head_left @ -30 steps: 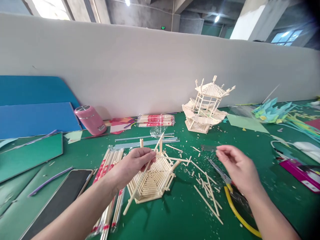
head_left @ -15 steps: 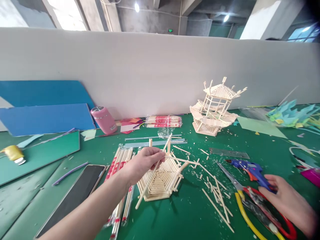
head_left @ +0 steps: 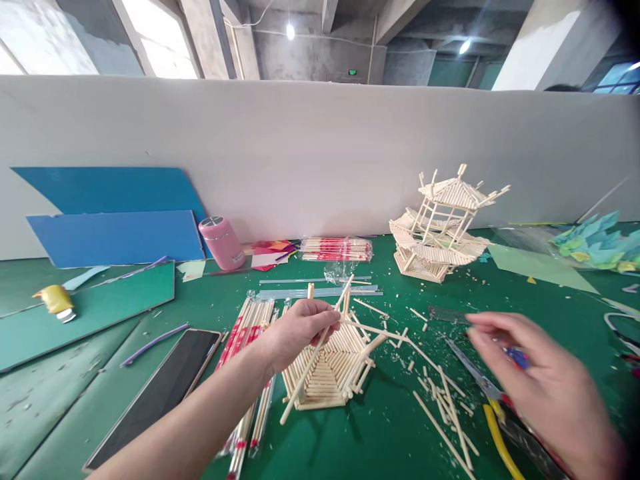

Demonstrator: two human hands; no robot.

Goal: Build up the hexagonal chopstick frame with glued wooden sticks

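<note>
My left hand (head_left: pixel 307 333) pinches a thin wooden stick (head_left: pixel 305 387) that slants across a hexagonal stick basket (head_left: pixel 323 383) on the green table. A second thin stick (head_left: pixel 370 327) runs rightward from my fingertips; I cannot tell whether the two are joined. My right hand (head_left: pixel 540 380), blurred, hovers at the right with fingers curved, thumb and fingers apart and nothing visible between them. Behind it, mostly hidden, shows a bit of the blue glue gun (head_left: pixel 517 357). Scissors (head_left: pixel 475 373) with grey blades and pliers with a yellow handle (head_left: pixel 500 443) lie just below that hand.
A stick pavilion (head_left: pixel 445 227) stands at the back right. Loose stick pieces (head_left: pixel 450 407) are scattered right of the basket. Packs of sticks (head_left: pixel 250 327), a phone (head_left: pixel 160 393) and a pink cup (head_left: pixel 223 243) lie or stand to the left. A white partition (head_left: pixel 300 153) closes the back.
My right hand has left the glue gun's handle and moved up and left, in front of it. My left hand keeps its pinch on the stick. The whole view has shifted slightly.
</note>
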